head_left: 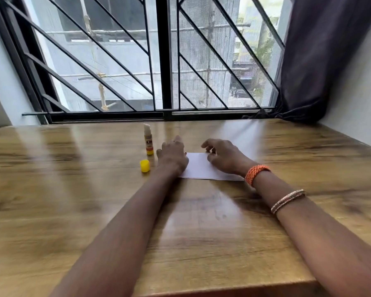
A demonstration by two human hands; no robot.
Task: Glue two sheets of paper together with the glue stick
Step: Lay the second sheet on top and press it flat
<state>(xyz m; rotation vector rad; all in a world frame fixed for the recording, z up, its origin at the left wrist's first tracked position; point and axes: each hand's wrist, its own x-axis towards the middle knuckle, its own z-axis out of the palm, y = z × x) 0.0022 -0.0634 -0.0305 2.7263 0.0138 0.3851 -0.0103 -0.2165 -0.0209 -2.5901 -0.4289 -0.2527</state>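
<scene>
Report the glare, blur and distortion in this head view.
Head view: daylight from the window casts broad pale glare streaks on the wooden table; wide-angle lens bends the frame and table edges; slight blur softens the glue stick label, the left hand and the right hand.

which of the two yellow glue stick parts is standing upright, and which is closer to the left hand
The uncapped glue stick stands upright, tall, with its white glue exposed. The short yellow cap sits separately in front. Both are near the left hand; which is closer is unclear.
</scene>
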